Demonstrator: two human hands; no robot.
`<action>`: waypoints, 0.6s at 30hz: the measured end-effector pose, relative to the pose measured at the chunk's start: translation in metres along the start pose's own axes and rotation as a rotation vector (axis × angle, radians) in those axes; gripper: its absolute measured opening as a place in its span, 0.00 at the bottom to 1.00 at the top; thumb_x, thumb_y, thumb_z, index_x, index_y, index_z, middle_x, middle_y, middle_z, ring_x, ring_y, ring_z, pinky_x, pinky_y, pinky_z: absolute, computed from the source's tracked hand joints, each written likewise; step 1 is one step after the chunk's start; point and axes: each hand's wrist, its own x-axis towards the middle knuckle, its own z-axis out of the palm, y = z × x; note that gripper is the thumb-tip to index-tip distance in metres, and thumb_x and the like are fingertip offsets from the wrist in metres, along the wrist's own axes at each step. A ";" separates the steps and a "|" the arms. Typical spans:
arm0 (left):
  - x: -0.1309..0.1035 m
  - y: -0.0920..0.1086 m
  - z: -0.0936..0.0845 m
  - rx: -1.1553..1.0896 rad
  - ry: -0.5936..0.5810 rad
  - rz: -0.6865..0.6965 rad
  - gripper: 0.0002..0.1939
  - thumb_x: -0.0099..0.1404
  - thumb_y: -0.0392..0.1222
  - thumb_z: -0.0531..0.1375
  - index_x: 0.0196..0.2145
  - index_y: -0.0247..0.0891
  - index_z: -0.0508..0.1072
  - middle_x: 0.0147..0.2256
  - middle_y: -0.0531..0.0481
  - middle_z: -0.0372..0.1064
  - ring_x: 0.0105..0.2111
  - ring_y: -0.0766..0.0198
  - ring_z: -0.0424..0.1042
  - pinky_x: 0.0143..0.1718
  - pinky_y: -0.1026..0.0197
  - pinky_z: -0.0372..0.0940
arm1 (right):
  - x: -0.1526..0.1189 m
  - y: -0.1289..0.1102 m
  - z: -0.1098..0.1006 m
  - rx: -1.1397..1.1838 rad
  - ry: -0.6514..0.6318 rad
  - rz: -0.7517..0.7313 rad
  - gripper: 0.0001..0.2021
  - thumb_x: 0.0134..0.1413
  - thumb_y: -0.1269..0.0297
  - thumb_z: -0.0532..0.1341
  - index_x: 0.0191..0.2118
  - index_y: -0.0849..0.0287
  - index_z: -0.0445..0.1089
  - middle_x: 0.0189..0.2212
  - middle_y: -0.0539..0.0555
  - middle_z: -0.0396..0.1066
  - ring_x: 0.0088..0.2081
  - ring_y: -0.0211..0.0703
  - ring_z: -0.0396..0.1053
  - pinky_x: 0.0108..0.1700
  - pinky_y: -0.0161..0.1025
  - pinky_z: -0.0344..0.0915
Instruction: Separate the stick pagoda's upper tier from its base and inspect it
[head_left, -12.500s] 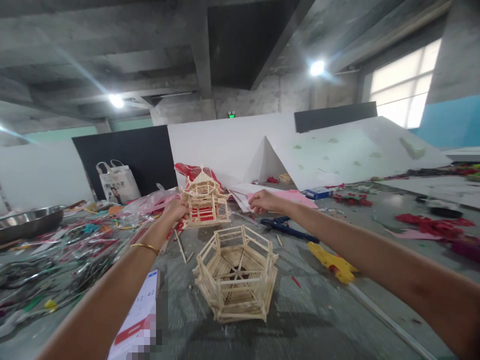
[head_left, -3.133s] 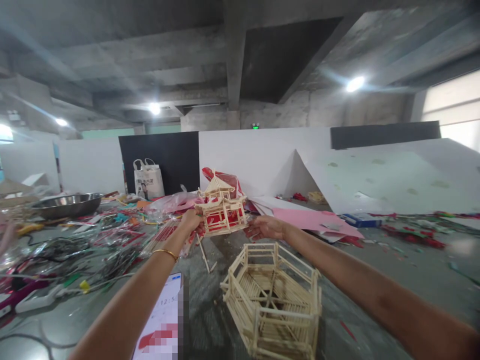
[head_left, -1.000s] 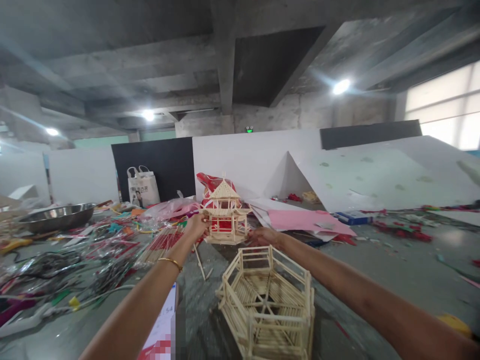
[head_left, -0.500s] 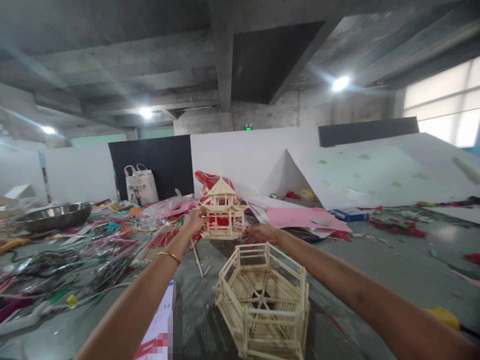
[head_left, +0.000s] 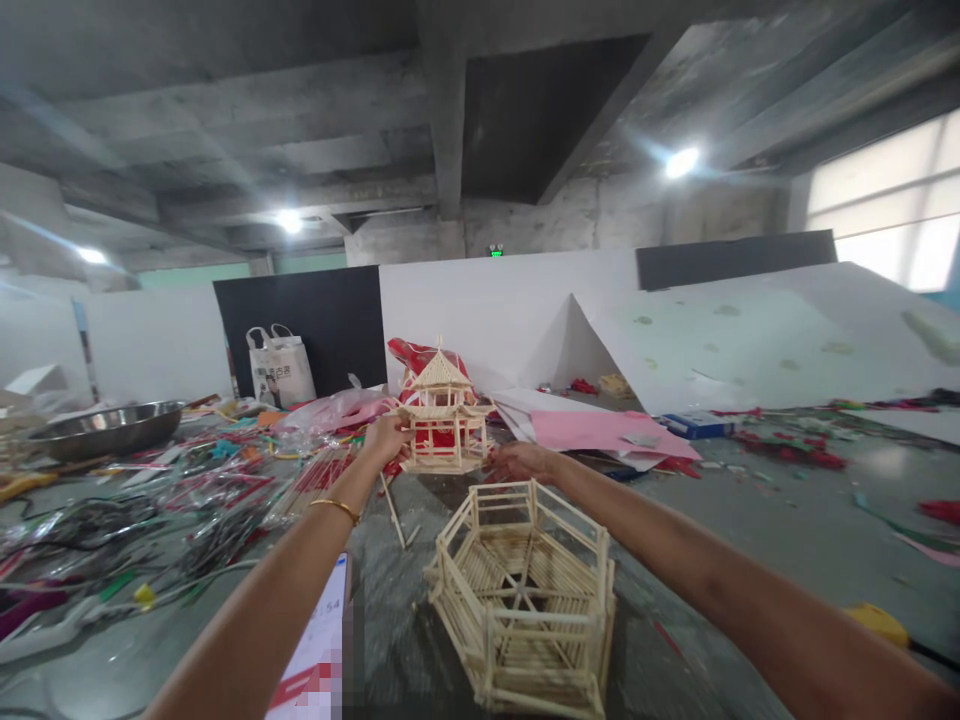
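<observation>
A small pagoda model (head_left: 442,440) built of thin wooden sticks, with a pointed roof, stands upright at arm's length. Fingers of my left hand (head_left: 388,440) are closed on its left side. On the other side, my right hand (head_left: 525,463) has its fingers curled at the lower right corner of the model; their tips are partly hidden. Nearer to me sits a hexagonal stick frame (head_left: 517,635) with railings around a slatted floor and a hole in the middle. Loose sticks (head_left: 395,512) lie below my left hand.
A phone (head_left: 311,630) lies under my left forearm. Cables and plastic wrap clutter the left, near a metal basin (head_left: 109,428). Behind are a red bag (head_left: 412,360), a white tote bag (head_left: 280,368) and pink sheet (head_left: 585,432). A yellow tool (head_left: 877,623) lies right.
</observation>
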 end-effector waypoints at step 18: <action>-0.009 0.013 0.001 -0.029 -0.001 -0.018 0.12 0.65 0.44 0.54 0.40 0.32 0.68 0.26 0.54 0.68 0.21 0.72 0.66 0.23 0.66 0.65 | 0.003 0.004 -0.002 0.049 0.004 0.005 0.07 0.41 0.72 0.57 0.32 0.64 0.64 0.28 0.53 0.70 0.34 0.43 0.69 0.37 0.41 0.62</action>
